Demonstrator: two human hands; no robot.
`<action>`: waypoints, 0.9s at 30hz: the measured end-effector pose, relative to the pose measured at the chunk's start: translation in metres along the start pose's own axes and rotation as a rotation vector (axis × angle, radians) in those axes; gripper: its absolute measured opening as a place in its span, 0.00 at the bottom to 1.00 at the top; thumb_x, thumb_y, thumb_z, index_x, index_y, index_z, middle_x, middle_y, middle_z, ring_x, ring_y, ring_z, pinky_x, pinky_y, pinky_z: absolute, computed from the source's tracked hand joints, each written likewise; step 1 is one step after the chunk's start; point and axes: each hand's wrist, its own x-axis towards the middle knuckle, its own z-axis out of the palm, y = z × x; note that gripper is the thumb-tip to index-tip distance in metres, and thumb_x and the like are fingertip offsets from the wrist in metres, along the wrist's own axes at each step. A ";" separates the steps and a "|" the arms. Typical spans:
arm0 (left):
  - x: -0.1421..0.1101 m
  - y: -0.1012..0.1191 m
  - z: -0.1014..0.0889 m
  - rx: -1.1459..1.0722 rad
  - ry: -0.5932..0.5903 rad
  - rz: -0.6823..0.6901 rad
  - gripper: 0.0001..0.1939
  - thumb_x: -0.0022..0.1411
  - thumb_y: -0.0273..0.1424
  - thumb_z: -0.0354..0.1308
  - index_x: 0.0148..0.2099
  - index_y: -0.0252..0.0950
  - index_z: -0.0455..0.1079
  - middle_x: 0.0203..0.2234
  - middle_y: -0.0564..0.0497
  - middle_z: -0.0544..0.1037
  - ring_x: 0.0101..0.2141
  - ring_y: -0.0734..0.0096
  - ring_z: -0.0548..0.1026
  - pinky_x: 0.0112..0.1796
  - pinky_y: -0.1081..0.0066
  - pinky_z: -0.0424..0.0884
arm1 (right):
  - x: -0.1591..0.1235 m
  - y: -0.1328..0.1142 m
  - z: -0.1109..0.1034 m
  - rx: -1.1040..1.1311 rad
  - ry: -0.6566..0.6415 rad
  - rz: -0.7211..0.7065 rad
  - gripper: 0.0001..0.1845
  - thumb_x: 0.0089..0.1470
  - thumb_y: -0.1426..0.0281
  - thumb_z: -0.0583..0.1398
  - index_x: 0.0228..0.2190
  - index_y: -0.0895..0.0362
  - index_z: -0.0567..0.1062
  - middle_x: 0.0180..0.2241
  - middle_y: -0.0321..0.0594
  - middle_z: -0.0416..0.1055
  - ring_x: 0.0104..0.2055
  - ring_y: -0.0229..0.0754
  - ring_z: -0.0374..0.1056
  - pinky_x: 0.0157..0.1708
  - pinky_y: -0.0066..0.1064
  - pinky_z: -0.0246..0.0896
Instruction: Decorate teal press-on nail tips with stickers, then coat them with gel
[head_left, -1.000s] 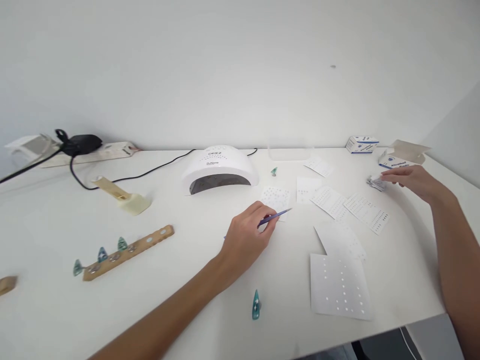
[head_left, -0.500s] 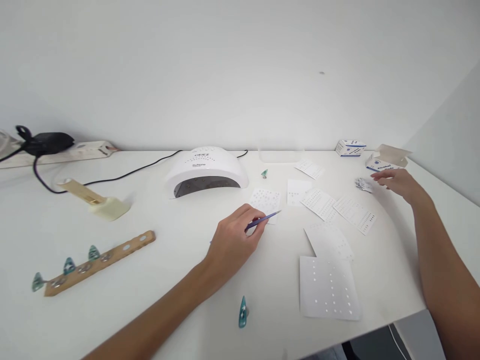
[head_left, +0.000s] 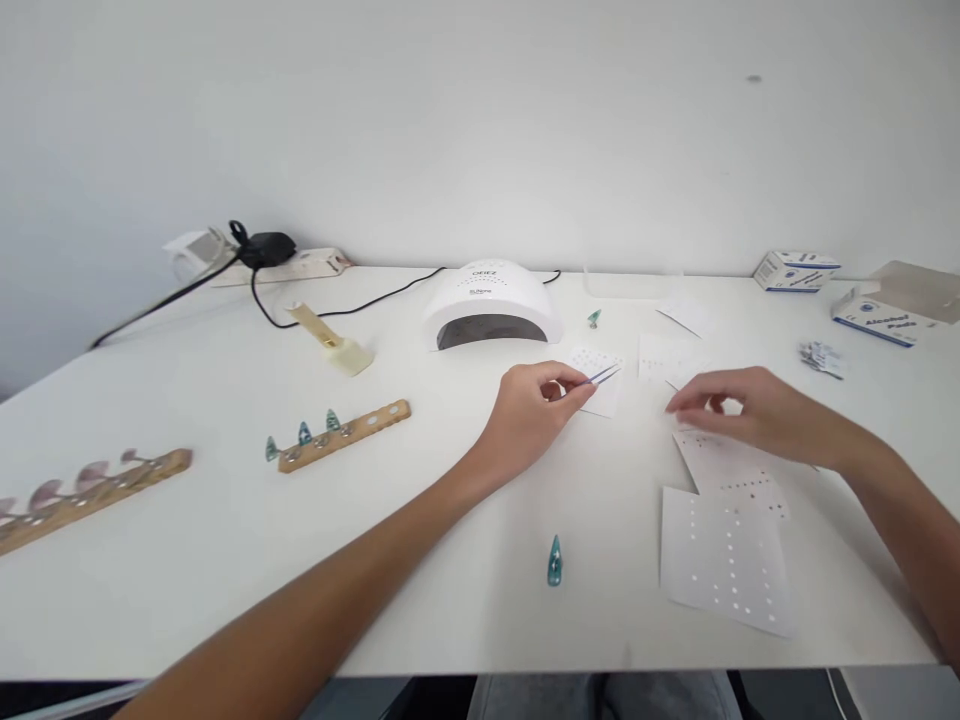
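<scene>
My left hand (head_left: 536, 410) is closed around blue tweezers (head_left: 606, 375), whose two tips stand slightly apart over a small sticker sheet (head_left: 598, 400). To its right, my right hand (head_left: 761, 412) hovers above other sticker sheets with thumb and fingertips drawn together. Whether anything is pinched there I cannot make out. Under that hand lies a sheet with small dark marks (head_left: 724, 470), overlapped by a larger sheet with pale dots (head_left: 720, 560). A teal pointed false nail (head_left: 555, 562) with a pale star design is near the front edge.
A white nail lamp (head_left: 491, 300) stands at the back, its cable running left. On the left are wooden nail holders (head_left: 367, 430) and a pale brush-like tool (head_left: 345, 355). Alcohol pad boxes (head_left: 799, 272) and crumpled scraps (head_left: 821, 358) sit at the right. Another green nail (head_left: 594, 318) stands behind.
My right hand has moved left from the crumpled scraps to above the sticker sheets. My left hand still holds the tweezers near the small sheet. The view has swung left, revealing a second nail holder.
</scene>
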 end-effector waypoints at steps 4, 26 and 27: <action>0.001 -0.001 -0.001 -0.027 0.024 -0.010 0.08 0.57 0.35 0.62 0.30 0.35 0.77 0.28 0.49 0.79 0.26 0.74 0.72 0.24 0.74 0.66 | -0.008 -0.020 0.016 0.041 -0.287 -0.026 0.15 0.53 0.53 0.62 0.36 0.48 0.79 0.38 0.38 0.76 0.38 0.45 0.68 0.37 0.36 0.63; 0.002 -0.003 0.003 -0.092 0.004 -0.029 0.07 0.55 0.33 0.63 0.29 0.33 0.74 0.26 0.51 0.76 0.22 0.79 0.69 0.22 0.76 0.61 | 0.002 -0.015 0.037 0.248 -0.090 0.021 0.20 0.44 0.59 0.69 0.40 0.49 0.76 0.23 0.29 0.58 0.24 0.35 0.55 0.24 0.29 0.51; 0.002 -0.003 0.004 -0.110 0.001 -0.043 0.07 0.55 0.33 0.64 0.30 0.33 0.74 0.26 0.51 0.76 0.22 0.79 0.69 0.22 0.76 0.61 | 0.004 -0.014 0.039 0.296 -0.038 0.035 0.14 0.44 0.58 0.69 0.30 0.52 0.76 0.21 0.28 0.55 0.23 0.34 0.52 0.23 0.29 0.48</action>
